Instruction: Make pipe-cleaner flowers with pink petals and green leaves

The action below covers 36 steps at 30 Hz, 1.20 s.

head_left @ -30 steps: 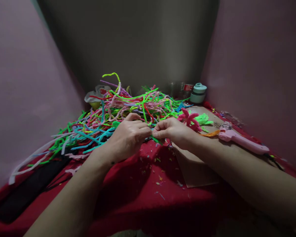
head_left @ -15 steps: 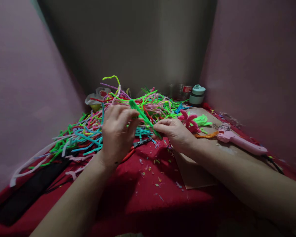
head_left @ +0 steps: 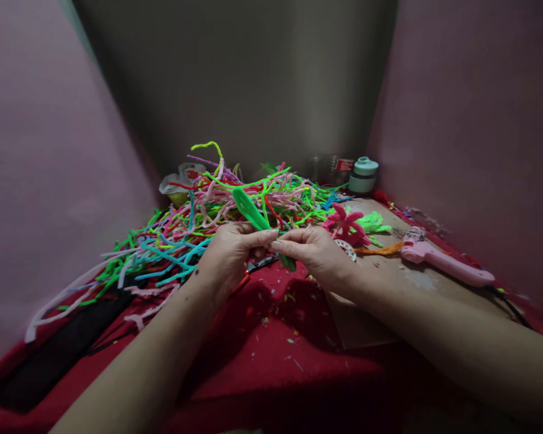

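Observation:
Between my two hands is a leaf shape of green pipe cleaner (head_left: 250, 208), its long rounded end slanting up to the left and a short tail poking out below. My left hand (head_left: 230, 253) pinches it near the middle with thumb and fingers. Close against that thumb, the fingertips of my right hand (head_left: 314, 250) are closed on the lower part. Pliers or cutters with red handles (head_left: 241, 283) lie on the cloth, partly hidden behind my left hand. A pink pipe-cleaner flower (head_left: 346, 224) rests just beyond my right hand.
A heap of colourful pipe cleaners (head_left: 199, 211) covers the back and left of the red cloth (head_left: 271, 361). On the right are a cardboard sheet (head_left: 416, 274), a pink glue gun (head_left: 447, 262) and green pieces (head_left: 373, 222). A pale teal bottle (head_left: 363, 175) stands at the back.
My left hand has come down from the leaf's upper part to its middle, beside my right fingertips. The upper loop now shows wider. A white round piece shows by my right hand.

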Available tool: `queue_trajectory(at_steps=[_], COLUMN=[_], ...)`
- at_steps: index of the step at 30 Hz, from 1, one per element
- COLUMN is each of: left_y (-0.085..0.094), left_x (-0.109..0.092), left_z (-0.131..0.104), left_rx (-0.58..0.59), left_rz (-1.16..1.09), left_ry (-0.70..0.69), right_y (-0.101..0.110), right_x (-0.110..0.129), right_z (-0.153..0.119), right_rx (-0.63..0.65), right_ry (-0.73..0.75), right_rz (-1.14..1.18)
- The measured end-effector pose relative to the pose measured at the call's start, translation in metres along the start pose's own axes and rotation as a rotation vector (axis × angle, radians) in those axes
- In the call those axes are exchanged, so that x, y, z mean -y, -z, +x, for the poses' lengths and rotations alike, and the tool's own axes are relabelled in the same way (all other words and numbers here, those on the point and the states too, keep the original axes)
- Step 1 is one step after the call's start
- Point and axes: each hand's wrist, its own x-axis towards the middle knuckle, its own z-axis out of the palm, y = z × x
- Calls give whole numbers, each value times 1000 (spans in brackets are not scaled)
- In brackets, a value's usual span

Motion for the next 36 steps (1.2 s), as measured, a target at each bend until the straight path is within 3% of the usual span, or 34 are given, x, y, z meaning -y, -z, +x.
queue_trajectory(at_steps=[5, 11, 19, 26, 31, 36], left_y=[1, 7, -1, 7, 4, 5], left_x=[3, 9, 6, 8, 1, -3], left_z=[-2, 1, -1, 4, 2, 2], left_rx=[34, 110, 36, 84, -45, -107], left_rz=[47, 96, -14, 58, -22, -61], left_ry=[-19, -136, -137, -113, -217, -146], right_y=[-3, -3, -5, -7, -6, -7], right_x=[3, -5, 9, 7, 6, 2], right_z=[-2, 0, -5, -4, -6, -7], right_rx=[-66, 29, -91, -89, -143, -217], right_ry=[-82, -143, -7, -16, 18, 27], right_rz=[122, 331, -99, -101, -138, -198])
